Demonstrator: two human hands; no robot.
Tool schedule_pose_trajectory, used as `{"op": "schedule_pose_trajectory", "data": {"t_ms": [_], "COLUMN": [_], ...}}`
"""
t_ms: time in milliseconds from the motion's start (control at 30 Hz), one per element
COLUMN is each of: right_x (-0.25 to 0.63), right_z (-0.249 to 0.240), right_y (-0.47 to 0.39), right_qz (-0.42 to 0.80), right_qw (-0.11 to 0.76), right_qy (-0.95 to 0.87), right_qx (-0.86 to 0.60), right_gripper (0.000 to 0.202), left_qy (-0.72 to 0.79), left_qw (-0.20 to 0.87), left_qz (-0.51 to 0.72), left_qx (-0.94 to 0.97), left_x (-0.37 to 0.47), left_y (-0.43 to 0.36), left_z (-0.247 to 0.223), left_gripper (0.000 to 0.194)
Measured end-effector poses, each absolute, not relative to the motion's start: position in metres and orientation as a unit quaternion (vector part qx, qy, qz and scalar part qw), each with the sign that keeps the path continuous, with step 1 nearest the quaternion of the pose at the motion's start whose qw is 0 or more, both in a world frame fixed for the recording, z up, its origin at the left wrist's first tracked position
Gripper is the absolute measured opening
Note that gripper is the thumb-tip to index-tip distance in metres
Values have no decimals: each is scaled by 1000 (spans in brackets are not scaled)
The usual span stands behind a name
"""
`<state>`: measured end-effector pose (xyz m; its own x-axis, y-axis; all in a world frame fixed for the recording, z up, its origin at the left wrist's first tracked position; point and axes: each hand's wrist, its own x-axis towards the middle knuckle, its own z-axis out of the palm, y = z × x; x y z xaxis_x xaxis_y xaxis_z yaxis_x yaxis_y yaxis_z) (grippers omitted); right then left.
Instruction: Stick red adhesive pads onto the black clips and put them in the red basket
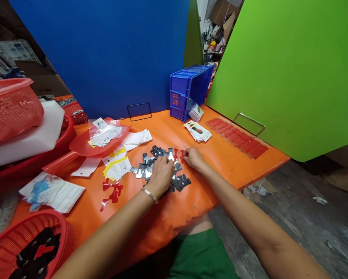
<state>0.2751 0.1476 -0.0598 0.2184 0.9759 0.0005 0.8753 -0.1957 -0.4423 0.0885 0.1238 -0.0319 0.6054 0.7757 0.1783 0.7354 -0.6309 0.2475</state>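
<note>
A pile of small flat black and silver metal pieces (147, 162) lies on the orange table. My left hand (162, 174), with a metal-banded bracelet at the wrist, reaches over the pile. Its fingers are curled down among the pieces, and whatever they grip is hidden. Just right of the pile, my right hand (193, 158) is closed in a pinch at the edge of a red T-shaped piece (182, 155). Another red T-shaped piece (176, 153) lies beside it, to the left. More red pieces (115, 193) are scattered left of the pile.
Left are printed cards (117, 169), a red dustpan (78, 145) with bagged cards, a card stack (63, 193) and a red basket (62, 228) of black pieces. Behind stand a blue crate (179, 93) and more cards (201, 133). Red strips (237, 137) lie right, before a green panel (292, 77).
</note>
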Motion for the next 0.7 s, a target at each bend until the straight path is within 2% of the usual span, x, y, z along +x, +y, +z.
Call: {"op": "schedule_pose_trajectory", "data": {"t_ms": [200,367,700], "right_x": [269,264,268], "right_z": [-62,-65,-64], "right_y": [144,138,138], "right_qz": [112,98,122], "right_qw": [175,190,284], "right_qy": [-603,-611,-598], "right_qx": [-770,-762,-740], "right_gripper": [12,17,8], "left_qy": [433,425,428], "left_qw": [17,1,11], "left_qz": [88,71,76], "left_qx": [897,902,901], "left_x": [113,110,108], "left_y": [146,150,149], "left_z": [-44,-47,-48], "left_gripper": [34,36,38]}}
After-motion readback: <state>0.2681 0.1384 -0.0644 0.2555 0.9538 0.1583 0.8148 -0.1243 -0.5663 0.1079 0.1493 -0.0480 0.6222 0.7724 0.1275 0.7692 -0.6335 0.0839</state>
